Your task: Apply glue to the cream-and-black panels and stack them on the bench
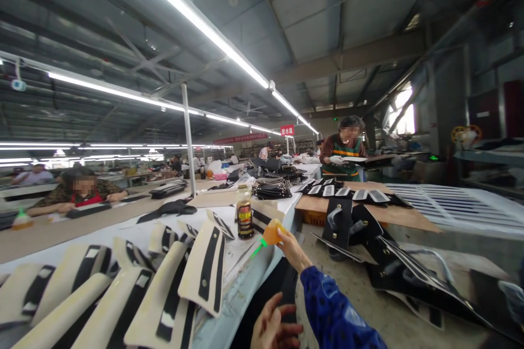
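My right hand (292,248), in a blue dotted sleeve, grips an orange squeeze bottle (272,233) above the table's edge. Its green nozzle (257,247) points down and to the left. Low in the view my left hand (275,326) is open, its fingers apart and slightly bent, with nothing in them. Left of the bottle lies a cream panel with black strips and a small metal eyelet (201,267). More such cream panels (118,305) overlap across the table to the left. A glass jar with a dark, colourful label (245,212) stands just behind the bottle.
Black pieces with metal eyelets (380,245) are heaped on the right, near a brown board (421,221) bearing black and white parts. Dark stacked pieces (272,188) lie further back. A metal post (189,142) rises mid-table. Co-workers sit at left and stand at right.
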`<state>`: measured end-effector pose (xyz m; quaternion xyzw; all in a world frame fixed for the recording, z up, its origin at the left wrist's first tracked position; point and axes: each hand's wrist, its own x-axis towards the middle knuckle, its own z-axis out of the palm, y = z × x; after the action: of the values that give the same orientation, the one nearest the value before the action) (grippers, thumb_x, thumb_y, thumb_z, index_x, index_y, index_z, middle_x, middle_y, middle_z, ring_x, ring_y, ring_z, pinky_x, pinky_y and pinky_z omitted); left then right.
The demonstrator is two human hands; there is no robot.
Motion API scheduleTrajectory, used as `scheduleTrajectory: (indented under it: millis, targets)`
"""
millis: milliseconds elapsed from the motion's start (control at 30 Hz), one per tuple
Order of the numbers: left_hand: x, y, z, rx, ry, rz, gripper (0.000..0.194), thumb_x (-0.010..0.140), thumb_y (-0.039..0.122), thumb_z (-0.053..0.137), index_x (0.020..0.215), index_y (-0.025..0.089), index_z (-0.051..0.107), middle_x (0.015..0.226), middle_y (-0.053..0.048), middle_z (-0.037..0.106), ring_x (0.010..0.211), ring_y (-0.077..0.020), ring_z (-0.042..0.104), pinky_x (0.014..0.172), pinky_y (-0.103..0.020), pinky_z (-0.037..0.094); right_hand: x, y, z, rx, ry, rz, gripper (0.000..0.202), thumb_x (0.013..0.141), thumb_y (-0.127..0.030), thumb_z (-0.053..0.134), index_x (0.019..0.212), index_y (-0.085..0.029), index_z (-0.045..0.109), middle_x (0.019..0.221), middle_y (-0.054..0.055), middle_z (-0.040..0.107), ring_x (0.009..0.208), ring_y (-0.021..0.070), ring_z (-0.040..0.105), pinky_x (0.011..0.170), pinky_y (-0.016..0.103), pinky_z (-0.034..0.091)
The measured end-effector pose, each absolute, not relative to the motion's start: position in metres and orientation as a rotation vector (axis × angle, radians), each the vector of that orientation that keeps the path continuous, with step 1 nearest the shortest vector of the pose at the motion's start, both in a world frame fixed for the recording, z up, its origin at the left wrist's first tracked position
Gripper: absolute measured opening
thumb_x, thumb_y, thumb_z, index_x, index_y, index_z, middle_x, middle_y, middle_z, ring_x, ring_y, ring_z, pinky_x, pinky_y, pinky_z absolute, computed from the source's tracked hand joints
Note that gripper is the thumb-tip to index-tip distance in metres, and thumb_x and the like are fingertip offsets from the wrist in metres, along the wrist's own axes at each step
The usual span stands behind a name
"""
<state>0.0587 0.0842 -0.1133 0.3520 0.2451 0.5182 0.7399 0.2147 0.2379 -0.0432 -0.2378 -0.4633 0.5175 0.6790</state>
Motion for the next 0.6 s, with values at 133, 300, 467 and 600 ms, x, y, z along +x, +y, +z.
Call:
scheduleTrajectory:
  millis: [133,300,467,600]
  targets:
    - [0.058,0.083,-0.114,0.772,0.532,1.128,0.078,0.058,0.061,0.091,0.117,0.018,0.062,0.103,-0.015,0.078,0.07,-0.0279,0.079,0.054,-0.034,0.06,0.216,0.242,-0.048,-0.587,-1.025,1.167,0.035,0.095,-0.038,0.067,0.123,-0.019,0.062,0.126,0.009,0.063,0.109,0.0246,0.064,0.092,0.047,0.055]
    - [0.06,0.08,-0.109,0.774,0.51,1.135,0.074,0.059,0.06,0.091,0.114,0.018,0.064,0.098,-0.015,0.078,0.068,-0.0279,0.078,0.054,-0.034,0.058,0.233,0.236,-0.048,-0.549,-0.973,1.234,0.034,0.095,-0.039,0.066,0.122,-0.018,0.062,0.123,0.008,0.064,0.106,0.0237,0.065,0.09,0.046,0.056]
    - [0.057,0.072,-0.101,0.806,0.484,1.147,0.069,0.065,0.056,0.089,0.117,0.017,0.065,0.101,-0.016,0.078,0.072,-0.0276,0.078,0.058,-0.034,0.057,0.249,0.214,-0.052,-0.443,-0.79,1.311,0.034,0.096,-0.04,0.065,0.122,-0.018,0.062,0.125,0.009,0.064,0.107,0.024,0.064,0.091,0.047,0.055]
    - [0.054,0.067,-0.096,0.822,0.475,1.136,0.06,0.074,0.05,0.085,0.12,0.018,0.064,0.105,-0.015,0.078,0.078,-0.0273,0.078,0.065,-0.036,0.059,0.274,0.175,-0.069,-0.375,-0.595,1.34,0.041,0.096,-0.049,0.061,0.124,-0.019,0.061,0.128,0.01,0.062,0.11,0.0254,0.064,0.093,0.049,0.054]
